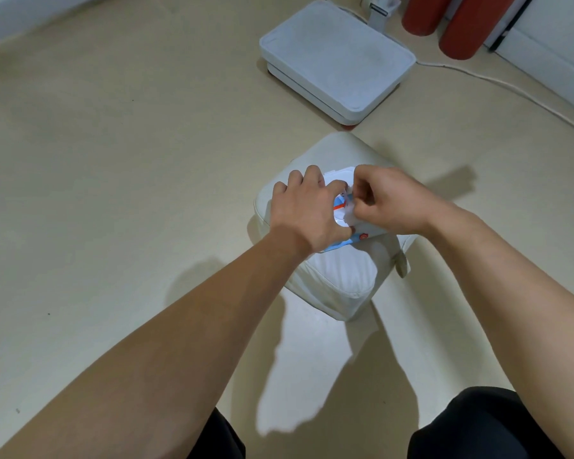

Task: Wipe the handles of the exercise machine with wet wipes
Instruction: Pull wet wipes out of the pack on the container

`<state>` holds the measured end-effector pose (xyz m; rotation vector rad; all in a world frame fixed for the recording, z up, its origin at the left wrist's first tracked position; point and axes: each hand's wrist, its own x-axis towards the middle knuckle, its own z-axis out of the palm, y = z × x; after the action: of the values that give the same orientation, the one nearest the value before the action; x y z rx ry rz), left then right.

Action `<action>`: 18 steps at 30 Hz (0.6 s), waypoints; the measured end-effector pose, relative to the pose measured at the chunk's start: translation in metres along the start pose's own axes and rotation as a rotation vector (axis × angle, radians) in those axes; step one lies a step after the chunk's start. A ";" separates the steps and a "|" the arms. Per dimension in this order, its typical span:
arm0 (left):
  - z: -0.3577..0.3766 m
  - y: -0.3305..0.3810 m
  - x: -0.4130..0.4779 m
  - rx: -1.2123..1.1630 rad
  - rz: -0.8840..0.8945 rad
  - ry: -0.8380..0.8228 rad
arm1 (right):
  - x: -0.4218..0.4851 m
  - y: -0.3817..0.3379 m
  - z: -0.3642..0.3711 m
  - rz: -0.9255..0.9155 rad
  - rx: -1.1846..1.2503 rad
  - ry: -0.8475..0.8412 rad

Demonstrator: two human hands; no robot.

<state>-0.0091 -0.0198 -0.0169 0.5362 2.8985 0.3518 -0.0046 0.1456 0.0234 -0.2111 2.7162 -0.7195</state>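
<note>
Directly under both hands, a pack of wet wipes [352,238] lies on a white cushioned stool [335,279], its long axis running from the near left to the far right, its flip lid [340,175] thrown open toward the far side. At the round dispensing opening in the middle of the pack, a tuft of white wipe [347,215] stands up. The right hand [388,202] reaches in from the right, thumb and forefinger pinched together on that tuft, the other fingers curled loosely into the palm, the wrist bent slightly inward. The left hand [307,210] comes from the near left and lies across the pack's near-left end, fingers spread and arched over the top, apparently pressing it down; how firmly it bears on the pack cannot be told. Both forearms stretch forward and converge over the stool.

The pull, by this reading, must go upward and away from the opening, against the left hand's hold, so that one sheet comes free without the pack lifting. Beyond the stool a white flat platform [337,58] sits on the beige floor [113,160], with a white cable [497,81] trailing to the right and two red cylinders [464,24] at the far edge. No machine handles are in view.
</note>
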 end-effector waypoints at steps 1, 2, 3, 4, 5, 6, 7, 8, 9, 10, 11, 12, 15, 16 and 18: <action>0.000 0.000 -0.001 0.001 -0.001 -0.001 | -0.002 -0.001 -0.003 0.013 0.065 0.026; 0.001 0.000 -0.001 -0.001 -0.004 0.000 | -0.004 -0.002 -0.006 0.026 0.156 0.074; 0.000 0.001 -0.001 -0.008 -0.008 0.004 | -0.005 -0.001 -0.010 0.038 0.237 0.138; 0.000 0.001 0.000 -0.017 -0.013 0.009 | -0.004 -0.001 -0.013 0.046 0.278 0.197; 0.000 0.002 -0.001 -0.026 -0.015 0.011 | -0.005 0.002 -0.014 0.055 0.277 0.235; 0.000 0.002 -0.001 -0.038 -0.018 0.010 | -0.006 0.006 -0.014 0.061 0.253 0.250; 0.000 0.002 -0.001 -0.050 -0.022 0.011 | -0.006 0.011 -0.011 0.063 0.225 0.241; 0.000 0.002 -0.001 -0.058 -0.027 0.010 | -0.007 0.014 -0.006 0.059 0.201 0.211; 0.001 0.002 -0.001 -0.064 -0.031 0.010 | -0.009 0.018 0.000 0.054 0.172 0.173; 0.002 0.001 -0.002 -0.067 -0.029 0.014 | -0.011 0.020 0.006 0.042 0.134 0.145; 0.003 0.001 -0.002 -0.068 -0.023 0.022 | -0.012 0.021 0.010 0.025 0.095 0.137; 0.004 0.000 -0.003 -0.068 -0.018 0.027 | -0.013 0.021 0.012 0.009 0.071 0.143; 0.003 -0.001 -0.003 -0.081 -0.001 0.020 | -0.012 0.018 0.014 -0.025 0.047 0.180; 0.003 -0.001 -0.004 -0.110 0.010 0.020 | -0.011 0.017 0.014 -0.035 0.041 0.182; -0.001 0.001 -0.006 -0.246 0.025 0.034 | -0.008 0.015 0.016 -0.049 0.017 0.175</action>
<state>-0.0037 -0.0212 -0.0154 0.5294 2.8250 0.7162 0.0076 0.1535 0.0052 -0.2214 2.8777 -0.8099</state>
